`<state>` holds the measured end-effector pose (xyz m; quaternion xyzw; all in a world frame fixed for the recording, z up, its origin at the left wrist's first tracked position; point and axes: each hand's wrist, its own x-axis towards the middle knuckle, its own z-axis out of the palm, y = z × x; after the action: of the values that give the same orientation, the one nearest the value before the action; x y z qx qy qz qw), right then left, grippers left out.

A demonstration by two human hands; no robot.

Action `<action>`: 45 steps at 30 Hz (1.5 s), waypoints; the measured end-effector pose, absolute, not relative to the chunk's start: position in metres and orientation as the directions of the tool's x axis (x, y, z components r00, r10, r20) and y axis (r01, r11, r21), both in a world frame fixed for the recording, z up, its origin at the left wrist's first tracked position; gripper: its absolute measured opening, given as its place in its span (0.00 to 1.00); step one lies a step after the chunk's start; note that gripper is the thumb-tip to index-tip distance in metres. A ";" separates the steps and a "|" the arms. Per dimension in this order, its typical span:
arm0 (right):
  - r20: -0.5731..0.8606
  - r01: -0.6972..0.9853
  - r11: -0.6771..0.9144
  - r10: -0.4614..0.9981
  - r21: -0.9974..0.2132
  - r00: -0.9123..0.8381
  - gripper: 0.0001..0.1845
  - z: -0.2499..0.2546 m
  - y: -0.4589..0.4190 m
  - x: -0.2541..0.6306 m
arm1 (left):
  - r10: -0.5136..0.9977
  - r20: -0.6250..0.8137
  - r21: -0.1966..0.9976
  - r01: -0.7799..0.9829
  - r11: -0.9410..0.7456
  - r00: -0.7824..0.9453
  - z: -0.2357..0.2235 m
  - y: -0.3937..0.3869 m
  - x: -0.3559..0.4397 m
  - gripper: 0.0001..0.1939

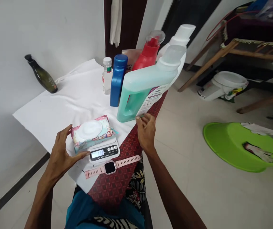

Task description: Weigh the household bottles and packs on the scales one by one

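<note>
A pack of wet wipes with a white lid lies on a small white digital kitchen scale. The scale's lit display seems to read 113. My left hand is spread at the left of both, fingertips by the pack's left corner and thumb at the display's edge. My right hand has its fingers curled, beside the base of a big green detergent bottle; whatever may be between the fingertips is hidden. Just in front of the scale lies a pink smartwatch, its strap stretched out.
Behind stand a small clear bottle, a blue bottle and a red bottle. A dark green bottle leans at the wall. White cloth partly covers the red patterned tabletop. A green basin is on the floor.
</note>
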<state>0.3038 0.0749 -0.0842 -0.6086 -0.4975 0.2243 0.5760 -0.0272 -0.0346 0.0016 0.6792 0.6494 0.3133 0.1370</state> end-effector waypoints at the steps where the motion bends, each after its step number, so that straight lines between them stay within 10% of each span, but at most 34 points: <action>1: 0.255 0.305 0.131 0.874 -0.943 0.413 0.27 -0.082 0.065 0.298 | 0.970 0.234 0.603 0.791 -0.099 -0.057 0.000 -0.034 -0.025 0.59; 8: 0.203 0.318 0.167 0.975 -0.933 0.084 0.18 -0.077 0.039 0.276 | 0.966 0.235 0.659 0.748 -0.078 -0.107 0.003 -0.016 -0.012 0.45; 17: 0.232 0.355 0.197 0.971 -0.914 0.060 0.21 -0.082 0.046 0.285 | 0.902 0.248 0.810 0.586 0.006 -0.353 0.014 0.004 -0.024 0.31; 28: 0.220 0.405 0.168 0.972 -0.899 0.084 0.21 -0.078 0.046 0.283 | 0.775 0.297 0.771 0.619 0.150 -0.558 0.003 0.205 -0.046 0.25; 38: 0.225 0.432 0.150 0.966 -0.889 0.127 0.19 -0.080 0.049 0.283 | 0.872 0.203 0.812 0.574 0.103 -0.445 -0.022 0.315 0.018 0.23; 45: 0.231 0.485 0.139 0.963 -0.863 0.136 0.17 -0.090 0.052 0.291 | 0.927 0.270 0.724 0.690 -0.017 -0.261 -0.017 0.312 -0.016 0.43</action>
<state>0.2906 0.0515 -0.0899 -0.6012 -0.6025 0.2631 0.4542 -0.0156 0.3118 -0.0170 0.5897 0.6854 0.4008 0.1478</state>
